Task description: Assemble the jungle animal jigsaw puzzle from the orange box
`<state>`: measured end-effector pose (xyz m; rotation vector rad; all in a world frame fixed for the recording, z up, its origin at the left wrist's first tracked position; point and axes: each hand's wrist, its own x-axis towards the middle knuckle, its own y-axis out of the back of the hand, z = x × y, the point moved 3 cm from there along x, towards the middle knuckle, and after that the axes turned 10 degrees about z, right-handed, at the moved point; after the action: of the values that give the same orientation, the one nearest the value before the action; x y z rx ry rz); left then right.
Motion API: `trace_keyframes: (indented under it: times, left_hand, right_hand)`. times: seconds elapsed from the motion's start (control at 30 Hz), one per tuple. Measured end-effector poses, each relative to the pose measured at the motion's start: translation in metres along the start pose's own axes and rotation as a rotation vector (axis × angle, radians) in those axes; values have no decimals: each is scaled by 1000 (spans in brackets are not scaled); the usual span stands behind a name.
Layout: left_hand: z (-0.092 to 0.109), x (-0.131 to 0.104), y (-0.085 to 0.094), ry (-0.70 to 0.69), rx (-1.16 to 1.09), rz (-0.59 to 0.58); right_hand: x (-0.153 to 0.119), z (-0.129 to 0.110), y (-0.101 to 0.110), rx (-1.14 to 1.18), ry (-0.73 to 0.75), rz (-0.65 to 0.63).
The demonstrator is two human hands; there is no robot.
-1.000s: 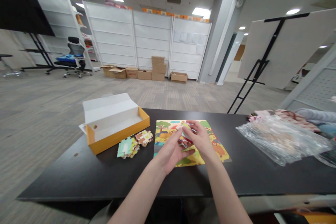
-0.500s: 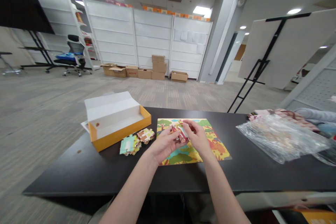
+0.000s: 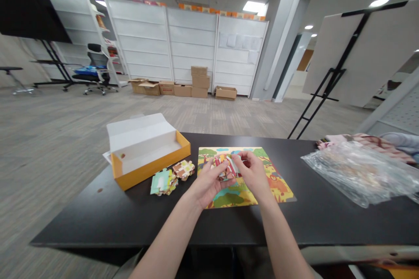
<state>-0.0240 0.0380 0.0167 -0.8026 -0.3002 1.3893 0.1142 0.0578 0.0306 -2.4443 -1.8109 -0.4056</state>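
Several red-and-white puzzle pieces are stacked in my left hand, whose fingers and thumb close round them. My right hand pinches a puzzle piece at the right side of the stack; its fingers partly hide it. Both hands hover over a colourful animal picture sheet lying flat on the table. Left of the sheet lie two small piles of puzzle pieces, a green-and-yellow pile and a brown-and-yellow pile.
An open yellow box with a white inside stands at the left of the black table. Clear plastic bags and folded cloth lie at the right. Cardboard boxes sit by the far shelves.
My right hand has drawn slightly to the right from the left one, and the red-and-white pieces show more openly. The piles beside the box have not been moved.
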Motion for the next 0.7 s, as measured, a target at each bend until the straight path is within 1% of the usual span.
trace_keyframes:
  times: [0.17,0.3,0.37,0.43,0.5,0.57,0.63,0.7]
  left_hand:
    - [-5,-2,-1,14,19,-60]
    - [-4,-3,0,9,49,-70]
    - [-3,-5,-1,12,62,-82]
    - [-2,-7,-2,15,73,-81]
    - [-1,-9,-1,19,79,-60]
    - [1,-10,1,18,81,-28]
    - [3,-10,3,9,94,-2]
    - [4,-9,5,-10,124,13]
  right_hand:
    - [1,4,8,-82,74,51]
    - [-1,7,10,-117,130,35]
    - [0,7,11,-98,128,34]
    - [4,7,16,-52,81,49]
    - [11,9,27,-10,22,78]
    - [21,13,46,-14,-13,122]
    - [32,21,68,-104,2,170]
    - [41,31,89,-303,13,173]
